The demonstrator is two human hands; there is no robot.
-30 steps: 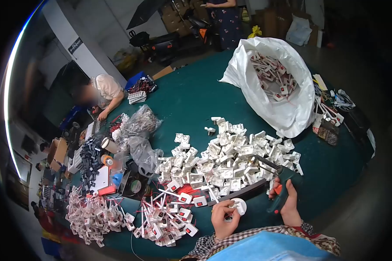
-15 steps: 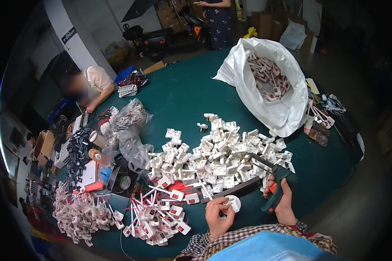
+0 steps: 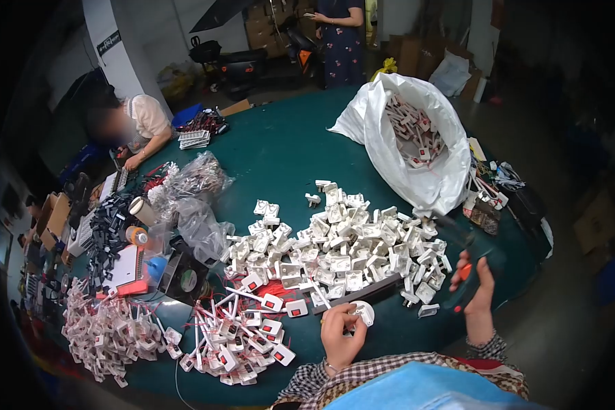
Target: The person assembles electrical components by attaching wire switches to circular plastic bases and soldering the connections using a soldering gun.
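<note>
Low in the middle of the head view, my left hand point(image 3: 342, 335) pinches a small round white plastic piece point(image 3: 363, 313) by its edge. My right hand point(image 3: 480, 287), farther right, is wrapped round a dark green power screwdriver point(image 3: 477, 277) with an orange trigger; the tool is smeared by motion and points up and left. Beyond my left hand lies a dark bar point(image 3: 362, 292), and past it a heap of white plastic housings point(image 3: 348, 239). White pieces with red switches point(image 3: 242, 335) and red wires lie left of my left hand.
A white sack point(image 3: 451, 179) of assembled pieces stands open at the back right of the green table point(image 3: 280, 143). Clear plastic bags point(image 3: 199, 229), an orange-labelled bottle point(image 3: 137, 236) and dark parts lie at left. A seated co-worker point(image 3: 147, 119) leans over the far left edge; another person point(image 3: 342, 41) stands behind.
My right hand has moved right with the screwdriver, away from the round piece and the housings. My left hand keeps its hold on the round piece. The whole view has shifted slightly.
</note>
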